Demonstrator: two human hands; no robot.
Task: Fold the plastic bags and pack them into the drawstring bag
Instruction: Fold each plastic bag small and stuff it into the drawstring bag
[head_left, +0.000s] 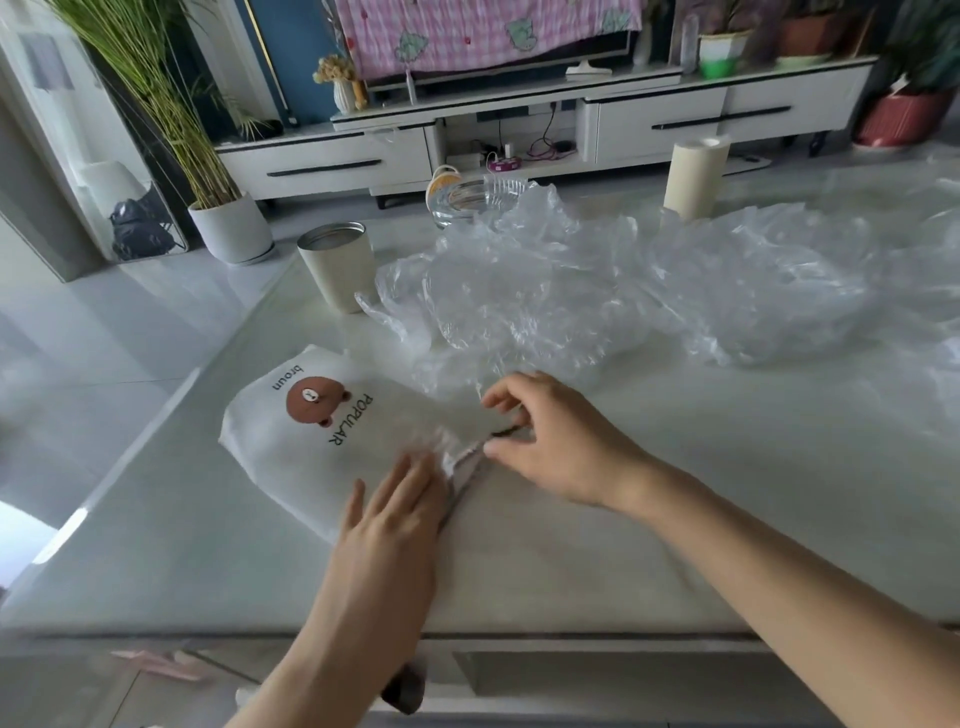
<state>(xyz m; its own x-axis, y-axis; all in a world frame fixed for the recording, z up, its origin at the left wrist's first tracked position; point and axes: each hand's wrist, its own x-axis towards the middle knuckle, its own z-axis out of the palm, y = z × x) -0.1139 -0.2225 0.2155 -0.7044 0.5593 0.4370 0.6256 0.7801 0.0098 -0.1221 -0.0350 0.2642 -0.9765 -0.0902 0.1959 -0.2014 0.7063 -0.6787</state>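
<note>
Clear plastic covers much of the pale table (675, 519). A large loose heap of plastic bags (571, 291) lies crumpled across the far and right side, none of it visibly folded. Judgement: most of the work is left.

Drawstring bag (291, 457), white with a brown bear print, lies flat near the front left edge. Its mouth points right, just beside the heap's near fringe. It looks thin, so little seems packed.

Left hand (395, 514): palm down, fingers straight and close together, pressing the bag flat next to its mouth.

Right hand (561, 441): fingers curled, thumb and fingertips closed at the mouth edge, apparently pinching the bag's rim. The exact hold is partly hidden.

Between the 2 hands a small crinkled wad of plastic (460, 454) sits at the mouth, touching the left fingertips. Judged to be 1 bag at the point of entry; how neatly it is folded, I cannot tell.

A short dark strand (506, 431), probably the cord, shows under the right fingers.
</note>
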